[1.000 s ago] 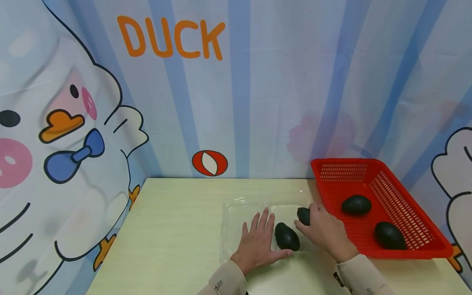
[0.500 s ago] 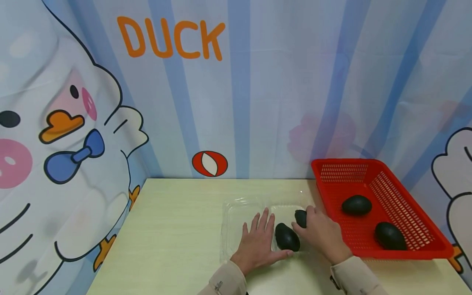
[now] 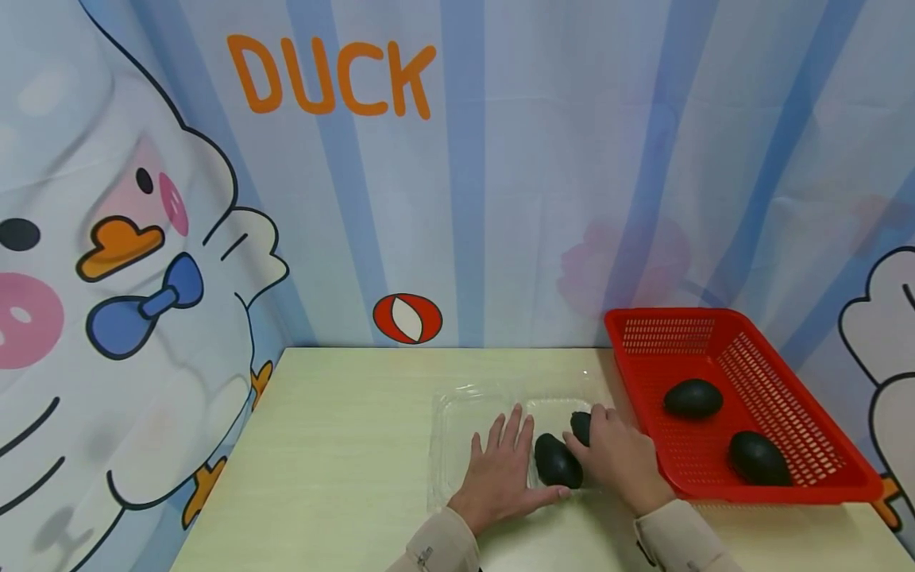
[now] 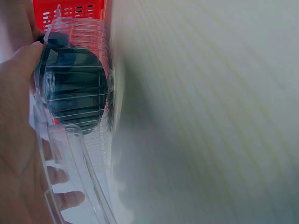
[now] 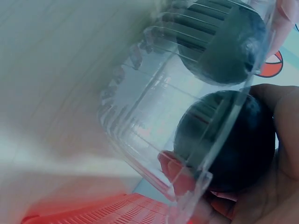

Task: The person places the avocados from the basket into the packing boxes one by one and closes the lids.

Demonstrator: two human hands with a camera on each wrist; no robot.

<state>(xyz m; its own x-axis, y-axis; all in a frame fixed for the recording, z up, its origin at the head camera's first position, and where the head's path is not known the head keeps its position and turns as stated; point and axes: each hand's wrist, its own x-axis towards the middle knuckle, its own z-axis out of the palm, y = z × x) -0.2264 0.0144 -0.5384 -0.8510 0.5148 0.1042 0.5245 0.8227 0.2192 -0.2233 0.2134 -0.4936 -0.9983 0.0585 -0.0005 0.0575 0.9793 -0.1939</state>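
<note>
A clear plastic clamshell container (image 3: 445,429) lies opened out on the table. One dark avocado (image 3: 557,461) sits in its right half, and shows through the ribbed wall in the left wrist view. Fingers spread, my left hand (image 3: 493,483) lies over the hinge area, its thumb along the front rim below that avocado. My right hand (image 3: 622,457) grips a second avocado (image 5: 238,149) over the same half, beside the first. In the right wrist view its fingertips (image 5: 175,170) show through the clear wall, past the rim. The palm hides much of this avocado in the head view.
A red plastic basket (image 3: 665,327) stands at the right of the table, close to my right hand. Two more avocados, a rear one (image 3: 693,398) and a front one (image 3: 759,458), lie in it. A printed duck curtain (image 3: 500,199) hangs behind the table (image 3: 343,445).
My right hand has moved slightly left and a little lower with its avocado, closer to the one in the container. My left hand has stayed in place.
</note>
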